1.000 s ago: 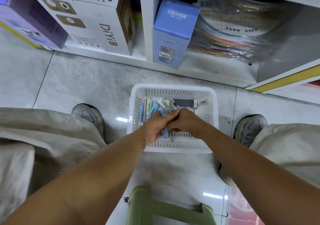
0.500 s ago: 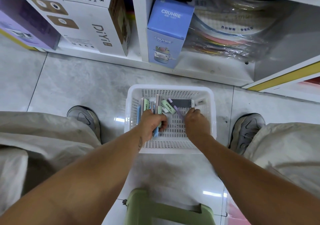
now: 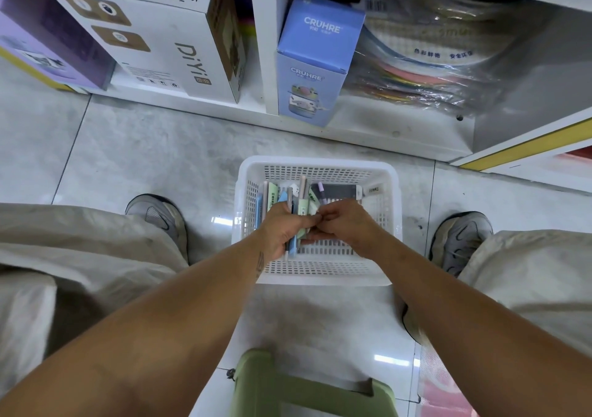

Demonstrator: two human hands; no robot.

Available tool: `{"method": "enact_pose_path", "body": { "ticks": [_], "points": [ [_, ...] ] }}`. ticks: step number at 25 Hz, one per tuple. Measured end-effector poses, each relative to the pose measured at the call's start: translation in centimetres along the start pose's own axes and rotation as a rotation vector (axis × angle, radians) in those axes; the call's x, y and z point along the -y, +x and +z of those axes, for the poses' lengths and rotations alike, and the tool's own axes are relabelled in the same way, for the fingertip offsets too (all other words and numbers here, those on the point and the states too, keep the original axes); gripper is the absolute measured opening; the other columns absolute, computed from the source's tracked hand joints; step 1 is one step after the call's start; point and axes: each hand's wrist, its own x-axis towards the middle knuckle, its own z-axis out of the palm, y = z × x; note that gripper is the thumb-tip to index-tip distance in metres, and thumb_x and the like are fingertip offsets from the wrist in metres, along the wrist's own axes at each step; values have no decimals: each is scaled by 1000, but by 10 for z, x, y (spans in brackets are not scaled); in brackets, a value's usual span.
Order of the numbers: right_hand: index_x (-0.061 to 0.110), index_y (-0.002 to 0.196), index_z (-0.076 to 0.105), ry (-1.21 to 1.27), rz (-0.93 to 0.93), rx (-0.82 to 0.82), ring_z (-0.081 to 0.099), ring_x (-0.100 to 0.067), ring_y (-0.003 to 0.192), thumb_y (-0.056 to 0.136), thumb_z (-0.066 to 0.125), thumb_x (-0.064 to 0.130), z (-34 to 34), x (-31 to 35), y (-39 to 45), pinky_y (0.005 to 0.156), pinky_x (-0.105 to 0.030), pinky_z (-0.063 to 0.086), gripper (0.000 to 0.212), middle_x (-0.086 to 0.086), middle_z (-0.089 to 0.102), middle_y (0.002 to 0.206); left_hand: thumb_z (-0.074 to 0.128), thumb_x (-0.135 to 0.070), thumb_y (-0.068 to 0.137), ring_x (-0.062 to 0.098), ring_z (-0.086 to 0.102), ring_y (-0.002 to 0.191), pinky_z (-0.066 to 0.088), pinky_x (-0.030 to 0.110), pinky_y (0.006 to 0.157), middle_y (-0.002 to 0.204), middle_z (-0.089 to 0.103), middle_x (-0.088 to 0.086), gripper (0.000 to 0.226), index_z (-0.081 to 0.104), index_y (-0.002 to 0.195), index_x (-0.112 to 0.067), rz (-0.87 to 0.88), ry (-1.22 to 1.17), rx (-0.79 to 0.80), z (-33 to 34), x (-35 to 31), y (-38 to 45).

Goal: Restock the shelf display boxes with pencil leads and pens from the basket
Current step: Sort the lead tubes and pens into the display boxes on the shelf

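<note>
Two hands work inside the white basket (image 3: 317,166), which sits on the floor between the person's shoes, near the bottom shelf (image 3: 368,128). The task appears to be at an early stage: the stock is only being gathered, no shelf display box is in view, and several items lie loose in the basket, among them a lilac pen (image 3: 321,190) and a dark flat pack (image 3: 341,190) at its far side. Transfer to the display boxes is judged to remain entirely ahead.

The left hand (image 3: 282,232) reaches in from the near left, forearm extended, and its grip is closed around a bundle of pens and lead packs (image 3: 296,203) held roughly upright, the ends projecting above and below the fist. The right hand (image 3: 344,226) comes in from the near right and meets the left at the bundle; its fingers are curled and its grip is narrow, pinching at the bundle's right side. Which single item it pinches cannot be told. A green stool (image 3: 307,387) stands at the near edge.
</note>
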Motion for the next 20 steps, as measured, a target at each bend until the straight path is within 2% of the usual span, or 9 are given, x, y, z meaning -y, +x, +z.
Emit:
{"method": "enact_pose_path", "body": {
  "ticks": [1, 2, 4, 5, 7, 10, 13, 16, 20],
  "points": [
    [0, 92, 73, -187, -44, -70, 75, -29, 78, 88, 60, -11, -2, 3, 3, 74, -33, 62, 17, -17, 75, 86, 78, 5, 75, 34, 72, 68, 59, 37, 58, 85, 74, 23, 32, 66, 104, 8, 10, 5, -17, 1, 0, 1],
    [6, 97, 72, -490, -117, -232, 72, -26, 78, 90, 57, -6, -6, 5, 8, 73, -32, 60, 20, -11, 74, 90, 77, 8, 75, 31, 68, 60, 55, 34, 52, 79, 72, 23, 31, 65, 103, 11, 17, 6, -44, 2, 0, 2],
    [11, 109, 65, -1006, -232, -502, 67, -25, 85, 92, 53, 0, -14, 10, 14, 71, -33, 56, 24, -6, 67, 104, 75, 10, 75, 27, 63, 53, 50, 32, 49, 71, 69, 23, 27, 64, 100, 13, 21, 12, -92, 5, 0, 4],
    [11, 116, 60, -1162, -236, -524, 67, -27, 90, 92, 52, 1, -17, 9, 16, 72, -35, 55, 27, -6, 62, 113, 75, 9, 75, 26, 62, 53, 51, 32, 49, 69, 69, 21, 25, 65, 98, 11, 22, 17, -104, 5, -1, 5],
    [8, 125, 51, -1362, -168, -467, 66, -28, 97, 92, 56, 5, -18, -3, 17, 72, -36, 58, 34, -10, 53, 123, 76, 8, 75, 25, 62, 52, 52, 31, 49, 65, 69, 18, 19, 66, 92, 6, 20, 10, -119, 3, -3, 5],
    [4, 121, 51, -1491, -166, -457, 66, -25, 90, 92, 61, 14, -12, -25, 13, 65, -34, 56, 32, -15, 55, 113, 75, 7, 75, 23, 60, 49, 52, 29, 47, 60, 68, 15, 15, 66, 86, 2, 24, 9, -138, 0, -5, 4],
    [6, 116, 56, -1612, -190, -401, 67, -23, 79, 96, 56, 15, -11, -29, 11, 54, -31, 45, 23, -11, 63, 100, 74, 8, 76, 25, 58, 48, 50, 29, 48, 59, 65, 15, 13, 66, 85, 2, 39, 51, -141, -1, -12, -2],
    [12, 111, 60, -1485, -114, -355, 69, -24, 84, 97, 50, 19, -19, -16, 8, 61, -29, 42, 18, -7, 69, 102, 69, 12, 77, 26, 56, 50, 48, 34, 51, 62, 62, 22, 16, 64, 92, 10, 34, 111, -113, -1, -26, -10],
    [13, 103, 62, -1290, -93, -297, 63, -27, 101, 95, 48, 25, -38, 27, -12, 74, -31, 44, 20, -9, 65, 113, 70, 10, 79, 26, 58, 49, 50, 31, 47, 65, 61, 24, 23, 62, 99, 17, 60, 273, -6, 8, -64, -37]
  ]
}}
